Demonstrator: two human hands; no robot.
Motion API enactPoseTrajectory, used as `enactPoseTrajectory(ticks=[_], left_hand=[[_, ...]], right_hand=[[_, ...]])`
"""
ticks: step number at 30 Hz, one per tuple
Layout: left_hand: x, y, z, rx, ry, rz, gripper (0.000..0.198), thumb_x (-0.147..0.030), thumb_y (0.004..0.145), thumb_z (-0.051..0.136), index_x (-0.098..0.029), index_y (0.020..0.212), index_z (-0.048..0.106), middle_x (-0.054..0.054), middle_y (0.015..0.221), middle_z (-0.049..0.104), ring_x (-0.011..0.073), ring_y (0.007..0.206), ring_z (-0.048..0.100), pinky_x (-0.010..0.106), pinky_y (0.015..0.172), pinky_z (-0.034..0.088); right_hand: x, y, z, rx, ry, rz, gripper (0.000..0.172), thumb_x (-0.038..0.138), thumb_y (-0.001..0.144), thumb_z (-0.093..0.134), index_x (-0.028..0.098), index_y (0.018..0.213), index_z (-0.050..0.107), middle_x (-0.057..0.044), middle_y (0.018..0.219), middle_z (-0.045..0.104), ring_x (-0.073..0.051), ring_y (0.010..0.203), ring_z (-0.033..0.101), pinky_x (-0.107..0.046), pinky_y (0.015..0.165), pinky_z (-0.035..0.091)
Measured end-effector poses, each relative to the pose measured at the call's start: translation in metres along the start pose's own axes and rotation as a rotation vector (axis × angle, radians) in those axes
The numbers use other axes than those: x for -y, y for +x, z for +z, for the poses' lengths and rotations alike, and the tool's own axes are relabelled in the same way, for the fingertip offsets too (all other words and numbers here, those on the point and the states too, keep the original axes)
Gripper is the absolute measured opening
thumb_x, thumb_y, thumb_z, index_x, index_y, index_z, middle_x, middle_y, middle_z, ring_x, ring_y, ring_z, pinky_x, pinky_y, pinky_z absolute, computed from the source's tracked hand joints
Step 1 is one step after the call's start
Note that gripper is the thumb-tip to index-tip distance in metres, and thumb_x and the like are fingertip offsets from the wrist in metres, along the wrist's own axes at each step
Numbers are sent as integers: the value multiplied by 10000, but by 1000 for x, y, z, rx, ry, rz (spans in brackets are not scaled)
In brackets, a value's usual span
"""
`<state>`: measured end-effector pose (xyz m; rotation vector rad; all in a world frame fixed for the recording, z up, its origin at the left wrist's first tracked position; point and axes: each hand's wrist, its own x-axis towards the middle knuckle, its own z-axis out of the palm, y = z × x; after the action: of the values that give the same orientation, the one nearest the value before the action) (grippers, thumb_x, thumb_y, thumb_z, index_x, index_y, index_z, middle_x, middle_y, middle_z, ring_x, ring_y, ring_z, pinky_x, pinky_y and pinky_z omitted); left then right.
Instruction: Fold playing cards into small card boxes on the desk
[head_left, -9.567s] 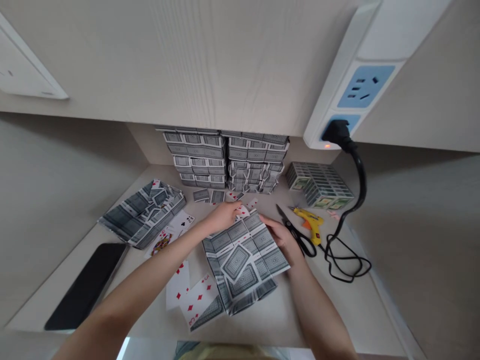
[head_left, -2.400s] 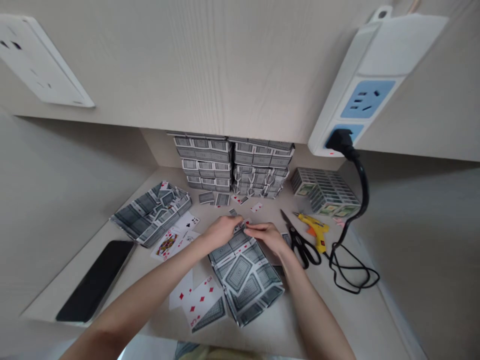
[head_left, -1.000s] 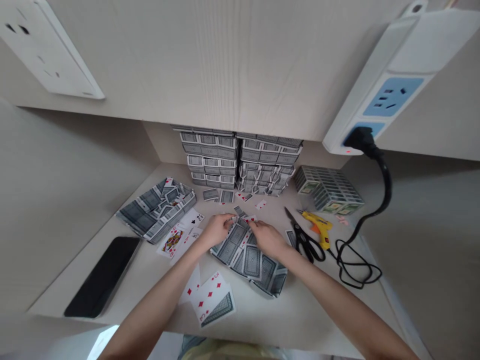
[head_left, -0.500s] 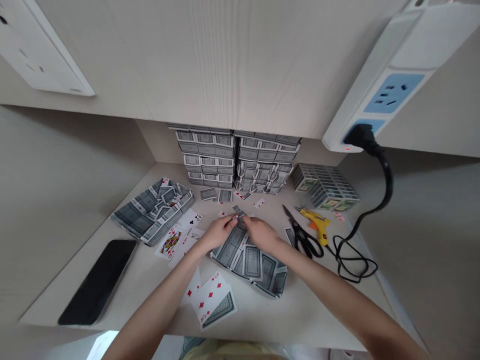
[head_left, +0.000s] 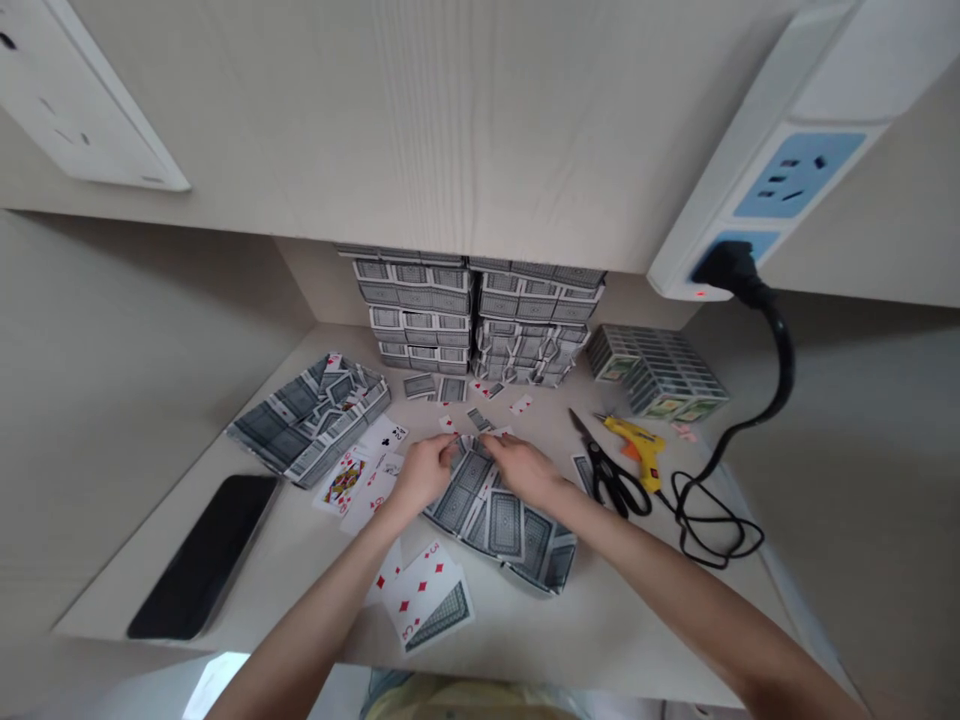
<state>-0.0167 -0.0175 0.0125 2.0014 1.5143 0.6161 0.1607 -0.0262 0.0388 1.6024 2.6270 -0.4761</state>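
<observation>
A shallow box made of grey-backed playing cards [head_left: 505, 520] lies aslant on the desk in front of me. At its far end, my left hand [head_left: 427, 472] pinches the left corner between thumb and fingers. My right hand [head_left: 523, 468] is closed on the same far edge, a little to the right; its fingertips are partly hidden. Just beyond the fingers lies a small cut card piece [head_left: 478, 420]. Loose playing cards [head_left: 426, 592], among them a three of diamonds, are spread left of the box.
Black scissors [head_left: 619, 482] and a yellow glue gun [head_left: 639, 447] lie at right. A second card box [head_left: 274, 430] holding card pieces and a phone [head_left: 202, 555] are at left. Stacked card-built blocks [head_left: 420, 300] stand behind, near clear-sided packs [head_left: 667, 365]. A power strip [head_left: 750, 220] hangs above.
My left hand has shifted slightly left and down along the box's far end. The right hand stays almost in place, and the whole view has moved a little.
</observation>
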Motion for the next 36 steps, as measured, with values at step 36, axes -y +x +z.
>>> enactPoseTrajectory(ticks=[36], left_hand=[[-26, -7, 7, 118, 230, -62, 252, -155, 806, 387, -201, 951, 588, 77, 908, 665, 192, 834, 613, 254, 701, 416]], right_hand=[[18, 16, -10, 18, -149, 157, 297, 227, 840, 339, 154, 949, 605, -156, 903, 657, -250, 855, 618, -324, 694, 432]])
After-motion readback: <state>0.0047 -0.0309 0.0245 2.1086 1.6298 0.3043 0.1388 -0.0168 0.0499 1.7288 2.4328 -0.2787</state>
